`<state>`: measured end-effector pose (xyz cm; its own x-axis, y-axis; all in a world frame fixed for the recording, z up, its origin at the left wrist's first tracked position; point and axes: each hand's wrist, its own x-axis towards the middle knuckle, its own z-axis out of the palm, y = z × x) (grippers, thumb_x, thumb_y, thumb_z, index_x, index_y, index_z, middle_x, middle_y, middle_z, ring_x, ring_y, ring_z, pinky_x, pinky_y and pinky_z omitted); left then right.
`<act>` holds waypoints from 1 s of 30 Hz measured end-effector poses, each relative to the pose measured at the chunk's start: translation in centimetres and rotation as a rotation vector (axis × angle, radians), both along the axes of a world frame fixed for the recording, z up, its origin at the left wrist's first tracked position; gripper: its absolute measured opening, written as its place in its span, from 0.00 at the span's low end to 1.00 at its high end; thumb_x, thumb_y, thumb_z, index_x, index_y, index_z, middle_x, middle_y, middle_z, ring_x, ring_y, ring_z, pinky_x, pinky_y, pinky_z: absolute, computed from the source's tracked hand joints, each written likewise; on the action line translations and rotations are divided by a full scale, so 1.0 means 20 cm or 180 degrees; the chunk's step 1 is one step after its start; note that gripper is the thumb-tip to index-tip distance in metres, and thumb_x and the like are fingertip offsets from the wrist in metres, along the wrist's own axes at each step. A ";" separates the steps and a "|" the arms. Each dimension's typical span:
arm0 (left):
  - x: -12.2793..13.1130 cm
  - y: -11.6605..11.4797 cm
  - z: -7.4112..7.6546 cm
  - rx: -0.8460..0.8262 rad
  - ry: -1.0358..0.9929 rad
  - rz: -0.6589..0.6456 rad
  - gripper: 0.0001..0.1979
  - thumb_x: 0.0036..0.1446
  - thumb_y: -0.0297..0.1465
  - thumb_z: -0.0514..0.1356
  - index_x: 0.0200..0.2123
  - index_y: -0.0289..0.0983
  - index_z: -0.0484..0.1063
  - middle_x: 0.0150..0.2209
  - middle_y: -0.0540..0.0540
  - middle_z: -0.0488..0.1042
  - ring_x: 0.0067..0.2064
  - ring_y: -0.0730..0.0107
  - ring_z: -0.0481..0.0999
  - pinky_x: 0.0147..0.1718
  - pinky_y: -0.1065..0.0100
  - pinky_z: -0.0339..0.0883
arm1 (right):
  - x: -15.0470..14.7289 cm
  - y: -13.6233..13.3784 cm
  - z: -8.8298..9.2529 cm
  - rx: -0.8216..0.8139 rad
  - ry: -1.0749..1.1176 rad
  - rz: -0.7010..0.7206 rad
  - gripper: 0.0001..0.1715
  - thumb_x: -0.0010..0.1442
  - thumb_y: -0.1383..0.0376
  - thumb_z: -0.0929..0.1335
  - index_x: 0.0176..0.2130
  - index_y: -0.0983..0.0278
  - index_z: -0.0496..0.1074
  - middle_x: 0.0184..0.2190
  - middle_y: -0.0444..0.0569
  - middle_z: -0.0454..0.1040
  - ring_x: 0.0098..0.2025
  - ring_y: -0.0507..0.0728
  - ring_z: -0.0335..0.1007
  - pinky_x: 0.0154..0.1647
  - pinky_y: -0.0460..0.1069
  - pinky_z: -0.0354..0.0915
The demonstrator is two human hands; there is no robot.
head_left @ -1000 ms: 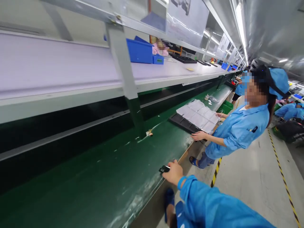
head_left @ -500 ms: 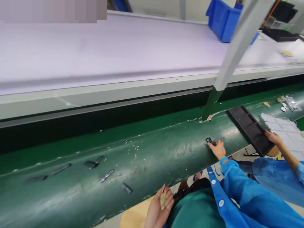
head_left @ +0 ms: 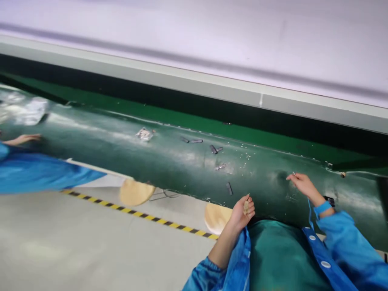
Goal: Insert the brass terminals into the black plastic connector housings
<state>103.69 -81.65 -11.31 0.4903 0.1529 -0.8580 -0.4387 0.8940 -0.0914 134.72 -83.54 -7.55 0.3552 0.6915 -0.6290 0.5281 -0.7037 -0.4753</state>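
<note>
My left hand (head_left: 239, 216) is at the near edge of the green work surface (head_left: 266, 194), palm up, its fingers curled round a small beige piece (head_left: 246, 207). A thin tip shows above those fingers; its kind is unclear. Over the surface to the right, my right hand (head_left: 304, 186) is closed in a pinch. Something small and pale shows at its fingertips, too small to name. Beside my right wrist lies a black part (head_left: 330, 200), partly hidden by the arm. Left of my hands lie a dark flat piece (head_left: 229, 188) and a shiny dark piece (head_left: 220, 166).
More dark pieces (head_left: 214, 149) and scattered white bits (head_left: 246, 157) lie farther back. A clear bag of small parts (head_left: 144, 134) sits to the left. A co-worker's hand (head_left: 27, 138) rests at far left. Wooden stools (head_left: 136, 192) stand below the near edge.
The view has swung left. My right hand has let go of the black part and moved left from it, now pinching something small. My left hand still holds the beige piece.
</note>
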 end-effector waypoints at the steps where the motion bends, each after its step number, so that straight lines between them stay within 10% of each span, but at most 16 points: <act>1: -0.03 -0.01 -0.01 -0.0012 0.0051 0.0115 0.17 0.70 0.37 0.59 0.29 0.36 0.65 0.22 0.58 0.58 0.19 0.80 0.55 0.17 0.75 0.52 | -0.03 0.12 -0.04 0.0013 -0.0091 0.0178 0.14 0.72 0.64 0.65 0.42 0.67 0.80 0.31 0.47 0.77 0.36 0.56 0.75 0.42 0.51 0.70; 6: -0.19 -0.11 -0.02 -0.0161 0.0391 0.0728 0.17 0.70 0.37 0.59 0.29 0.36 0.65 0.22 0.59 0.58 0.19 0.80 0.55 0.18 0.76 0.53 | -0.49 0.47 -0.21 -0.0186 -0.0141 0.1187 0.18 0.67 0.52 0.72 0.38 0.66 0.78 0.38 0.49 0.80 0.44 0.59 0.77 0.52 0.58 0.72; 11: -0.33 -0.26 -0.01 -0.0294 0.0647 0.1270 0.16 0.70 0.34 0.58 0.28 0.37 0.63 0.21 0.58 0.56 0.19 0.79 0.57 0.18 0.75 0.52 | -1.17 0.50 -0.36 -0.0411 -0.0159 0.1888 0.26 0.66 0.48 0.73 0.47 0.69 0.76 0.44 0.56 0.80 0.49 0.63 0.77 0.55 0.62 0.72; 15: -0.40 -0.35 0.00 -0.0367 0.0777 0.1492 0.15 0.68 0.31 0.58 0.27 0.37 0.61 0.20 0.58 0.55 0.18 0.79 0.58 0.18 0.76 0.52 | -1.41 0.49 -0.43 -0.0409 -0.0147 0.2069 0.20 0.70 0.57 0.71 0.55 0.67 0.73 0.48 0.53 0.78 0.48 0.61 0.77 0.53 0.61 0.74; 19: -0.44 -0.33 -0.03 -0.0428 0.0766 0.1465 0.15 0.68 0.31 0.57 0.27 0.38 0.60 0.19 0.57 0.56 0.17 0.79 0.58 0.17 0.75 0.51 | -1.27 0.59 -0.44 -0.0391 -0.0159 0.1868 0.14 0.70 0.57 0.71 0.46 0.66 0.76 0.42 0.50 0.79 0.43 0.58 0.78 0.48 0.57 0.75; 27: -0.40 -0.19 -0.14 -0.0392 0.0463 0.1469 0.16 0.67 0.32 0.58 0.27 0.38 0.60 0.19 0.57 0.57 0.17 0.78 0.59 0.17 0.75 0.51 | -0.32 1.08 -0.21 -0.0003 -0.1208 0.1010 0.23 0.72 0.51 0.66 0.47 0.69 0.76 0.41 0.55 0.82 0.40 0.60 0.80 0.40 0.53 0.73; 30: -0.41 -0.21 -0.16 -0.0457 0.0429 0.1546 0.15 0.68 0.31 0.58 0.27 0.38 0.60 0.19 0.57 0.57 0.17 0.78 0.59 0.17 0.75 0.51 | -0.36 1.14 -0.20 0.0166 -0.1442 0.1130 0.24 0.70 0.53 0.67 0.56 0.67 0.73 0.51 0.63 0.80 0.50 0.66 0.79 0.44 0.55 0.72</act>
